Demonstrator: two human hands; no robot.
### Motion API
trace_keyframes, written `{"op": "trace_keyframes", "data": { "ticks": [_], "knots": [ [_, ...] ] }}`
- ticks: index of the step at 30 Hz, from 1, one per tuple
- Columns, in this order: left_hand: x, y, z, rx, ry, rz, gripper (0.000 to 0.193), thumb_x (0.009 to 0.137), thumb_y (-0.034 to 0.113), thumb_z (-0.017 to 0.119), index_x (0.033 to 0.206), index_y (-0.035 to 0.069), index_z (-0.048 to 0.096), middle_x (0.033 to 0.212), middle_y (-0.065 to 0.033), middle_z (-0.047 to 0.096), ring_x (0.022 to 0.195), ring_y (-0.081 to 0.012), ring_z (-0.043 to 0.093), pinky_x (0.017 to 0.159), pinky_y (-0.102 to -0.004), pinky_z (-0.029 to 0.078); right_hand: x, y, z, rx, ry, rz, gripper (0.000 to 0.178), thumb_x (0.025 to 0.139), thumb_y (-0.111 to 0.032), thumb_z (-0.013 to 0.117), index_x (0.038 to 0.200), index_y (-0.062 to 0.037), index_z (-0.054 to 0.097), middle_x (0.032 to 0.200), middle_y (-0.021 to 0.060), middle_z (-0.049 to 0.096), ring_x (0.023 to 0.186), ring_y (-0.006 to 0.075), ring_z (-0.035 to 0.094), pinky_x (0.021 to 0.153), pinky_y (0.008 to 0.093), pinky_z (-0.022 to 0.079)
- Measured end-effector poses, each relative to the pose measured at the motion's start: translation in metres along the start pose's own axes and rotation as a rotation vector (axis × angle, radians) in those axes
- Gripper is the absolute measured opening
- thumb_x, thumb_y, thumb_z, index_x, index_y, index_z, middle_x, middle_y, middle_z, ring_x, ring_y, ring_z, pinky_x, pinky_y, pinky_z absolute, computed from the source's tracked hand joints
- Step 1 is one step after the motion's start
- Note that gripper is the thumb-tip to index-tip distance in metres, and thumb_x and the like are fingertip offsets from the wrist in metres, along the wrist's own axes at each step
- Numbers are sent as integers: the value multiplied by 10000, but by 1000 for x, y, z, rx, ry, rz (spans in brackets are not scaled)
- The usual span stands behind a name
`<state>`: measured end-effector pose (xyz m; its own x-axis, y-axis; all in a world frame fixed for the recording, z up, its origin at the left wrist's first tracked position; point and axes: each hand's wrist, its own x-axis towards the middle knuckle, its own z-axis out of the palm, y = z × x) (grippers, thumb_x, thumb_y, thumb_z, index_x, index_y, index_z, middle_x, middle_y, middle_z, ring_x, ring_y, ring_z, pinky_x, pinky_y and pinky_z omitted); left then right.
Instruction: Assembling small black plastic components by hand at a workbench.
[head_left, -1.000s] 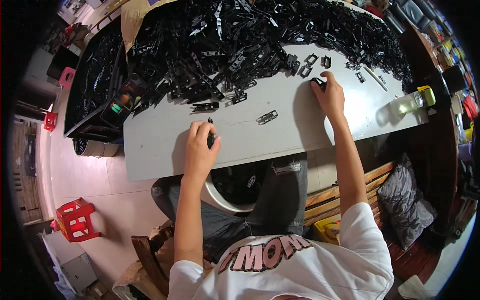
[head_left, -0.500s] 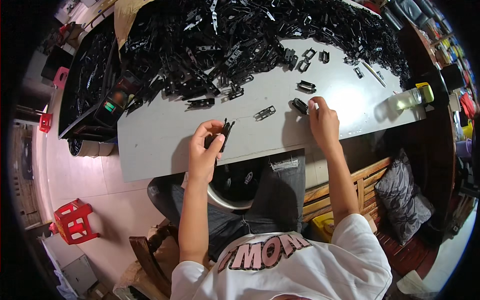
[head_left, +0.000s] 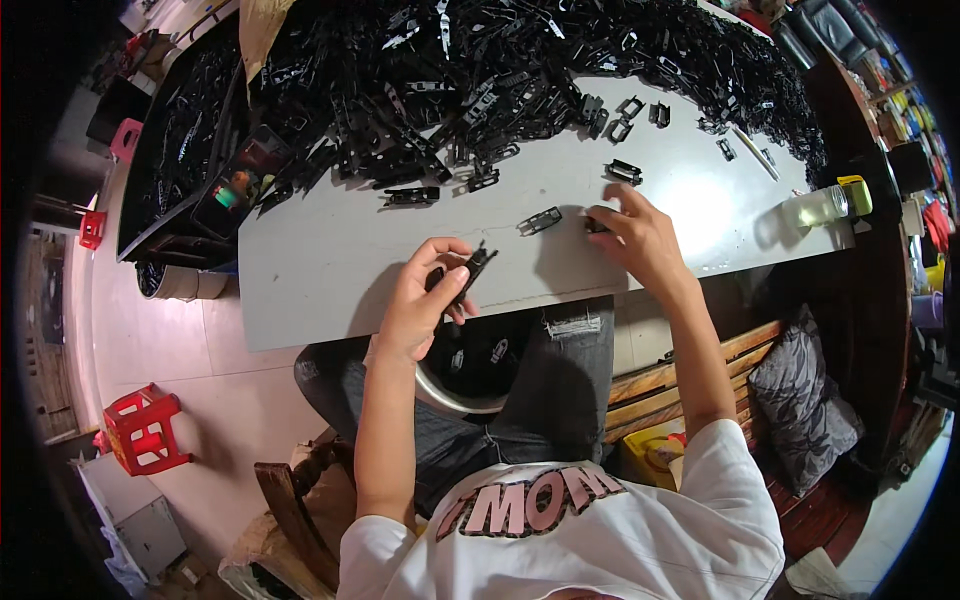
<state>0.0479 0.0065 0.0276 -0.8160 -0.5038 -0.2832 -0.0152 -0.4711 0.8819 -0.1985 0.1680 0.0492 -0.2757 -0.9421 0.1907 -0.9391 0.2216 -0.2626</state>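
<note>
Above the table's front edge, my left hand (head_left: 425, 295) is closed around a long black part (head_left: 478, 266) with two thin prongs at its tip. Its lower end is hidden in the palm. My right hand (head_left: 645, 240) is bent over a small black frame-like part (head_left: 597, 224), its thumb and fingers closed about it; most of that part is covered. Between the hands a slotted black frame piece (head_left: 540, 221) lies on the grey table (head_left: 320, 290). Another such frame piece (head_left: 623, 172) rests just beyond my right fingers.
A large heap of black parts (head_left: 500, 90) covers the table's far side. A phone-like device (head_left: 240, 185) leans at the left. At the right stand a jar with a yellow lid (head_left: 820, 207) and a thin stick (head_left: 755, 152). A bowl of parts (head_left: 440, 390) sits below the edge.
My left hand has moved slightly right, tilting its black part further right. My right fingers have closed about the small frame-like part and shifted it slightly nearer. The view has shifted a little.
</note>
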Motion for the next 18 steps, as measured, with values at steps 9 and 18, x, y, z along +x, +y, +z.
{"op": "trace_keyframes", "data": {
  "ticks": [9,18],
  "knots": [
    [3,-8,8,192,27,7,83,854,91,655,864,30,600,709,10,565,574,-55,538,519,-198,438,43,-30,8,-58,-32,-309,282,712,-165,720,968,-84,635,936,35,617,835,215,607,666,327,510],
    [0,-8,4,165,38,41,138,866,43,600,988,-19,612,837,-49,620,733,-110,641,681,-234,517,43,-30,12,15,17,-309,276,701,-189,731,949,-82,675,858,39,606,794,213,593,644,325,496]
  ]
}}
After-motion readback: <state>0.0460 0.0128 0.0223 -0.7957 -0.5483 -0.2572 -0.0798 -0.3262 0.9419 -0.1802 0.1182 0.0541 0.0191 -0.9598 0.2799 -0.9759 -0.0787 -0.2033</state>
